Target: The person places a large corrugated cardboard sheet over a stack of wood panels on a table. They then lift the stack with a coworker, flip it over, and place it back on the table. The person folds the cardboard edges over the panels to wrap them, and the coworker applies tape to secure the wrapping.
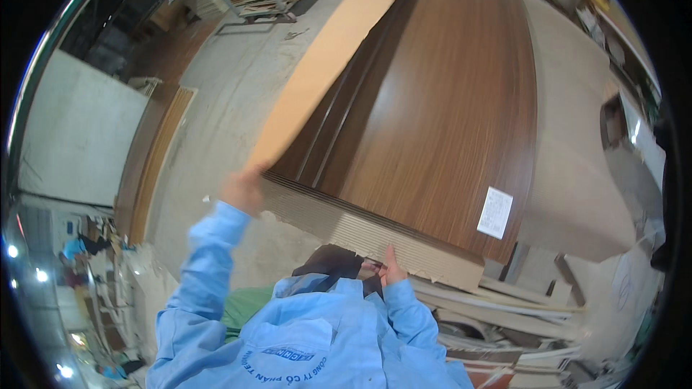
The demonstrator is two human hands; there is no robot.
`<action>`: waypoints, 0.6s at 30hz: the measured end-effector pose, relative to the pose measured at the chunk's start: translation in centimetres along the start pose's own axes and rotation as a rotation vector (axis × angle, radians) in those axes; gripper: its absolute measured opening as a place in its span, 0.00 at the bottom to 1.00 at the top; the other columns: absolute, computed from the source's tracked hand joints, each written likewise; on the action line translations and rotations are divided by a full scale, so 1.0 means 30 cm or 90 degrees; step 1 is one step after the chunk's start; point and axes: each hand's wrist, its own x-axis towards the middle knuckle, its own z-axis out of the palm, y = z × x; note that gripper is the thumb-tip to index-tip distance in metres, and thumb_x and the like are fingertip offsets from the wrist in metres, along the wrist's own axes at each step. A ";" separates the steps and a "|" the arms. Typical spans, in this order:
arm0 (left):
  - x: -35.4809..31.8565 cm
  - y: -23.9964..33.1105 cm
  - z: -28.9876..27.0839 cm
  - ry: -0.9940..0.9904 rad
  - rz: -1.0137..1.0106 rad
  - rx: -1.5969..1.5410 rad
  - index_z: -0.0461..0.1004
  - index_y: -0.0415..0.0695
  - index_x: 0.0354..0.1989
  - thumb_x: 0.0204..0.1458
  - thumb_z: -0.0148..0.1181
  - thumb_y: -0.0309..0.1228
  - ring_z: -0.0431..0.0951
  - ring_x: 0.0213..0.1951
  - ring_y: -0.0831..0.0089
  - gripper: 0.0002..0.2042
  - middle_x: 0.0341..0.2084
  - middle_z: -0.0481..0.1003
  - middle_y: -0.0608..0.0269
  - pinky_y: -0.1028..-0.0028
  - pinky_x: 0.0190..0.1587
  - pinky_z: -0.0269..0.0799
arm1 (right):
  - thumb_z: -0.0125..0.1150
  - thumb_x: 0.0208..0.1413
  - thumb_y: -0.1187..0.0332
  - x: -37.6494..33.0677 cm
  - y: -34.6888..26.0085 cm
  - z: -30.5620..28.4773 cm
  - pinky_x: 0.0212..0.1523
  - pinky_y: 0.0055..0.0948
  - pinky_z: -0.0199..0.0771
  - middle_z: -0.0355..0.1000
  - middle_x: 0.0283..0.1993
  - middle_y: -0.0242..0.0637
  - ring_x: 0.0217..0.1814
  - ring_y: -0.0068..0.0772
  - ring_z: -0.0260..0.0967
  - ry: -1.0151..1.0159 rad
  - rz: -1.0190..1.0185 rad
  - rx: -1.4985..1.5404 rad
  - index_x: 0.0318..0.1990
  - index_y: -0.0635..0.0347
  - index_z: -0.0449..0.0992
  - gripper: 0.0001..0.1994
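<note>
A dark brown wood-grain panel [440, 101] lies in front of me, with a white printed label [495, 212] near its near right corner. My left hand [244, 189], blurred by motion, is closed on the near corner of a tan cardboard flap [317, 75] that stands raised along the panel's left side. Pale corrugated cardboard [346, 229] shows under the panel's near edge. My right hand [391, 266] is low by that edge, thumb up and fingers curled. Something small and dark shows beside its fingers, too unclear to name.
A wide cardboard sheet [569, 137] spreads along the panel's right side. Stacked boards [158, 166] stand on the floor at left, near a white board [83, 126]. A metal trolley [256, 11] with panels is at the far left. Loose strips [533, 310] lie at near right.
</note>
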 end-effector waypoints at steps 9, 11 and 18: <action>0.233 -0.571 -0.364 -0.154 -0.187 -0.292 0.77 0.37 0.37 0.49 0.57 0.23 0.73 0.31 0.80 0.08 0.28 0.77 0.69 0.75 0.35 0.68 | 0.47 0.62 0.53 0.000 -0.081 0.025 0.35 0.30 0.79 0.73 0.45 0.51 0.43 0.39 0.75 0.091 0.139 -0.028 0.53 0.68 0.66 0.24; 0.215 -0.515 -0.362 -0.198 -0.162 -0.359 0.76 0.36 0.34 0.46 0.59 0.23 0.72 0.29 0.79 0.07 0.25 0.76 0.68 0.73 0.34 0.68 | 0.46 0.63 0.55 0.001 -0.092 0.033 0.35 0.31 0.79 0.72 0.45 0.51 0.42 0.41 0.75 0.057 0.078 -0.007 0.53 0.69 0.65 0.23; 0.160 -0.553 -0.339 0.087 -0.144 -0.251 0.76 0.34 0.31 0.47 0.57 0.18 0.72 0.28 0.80 0.04 0.26 0.77 0.64 0.76 0.33 0.67 | 0.47 0.63 0.57 -0.013 -0.147 0.057 0.33 0.31 0.78 0.72 0.45 0.47 0.41 0.40 0.74 0.096 0.112 -0.002 0.53 0.63 0.65 0.20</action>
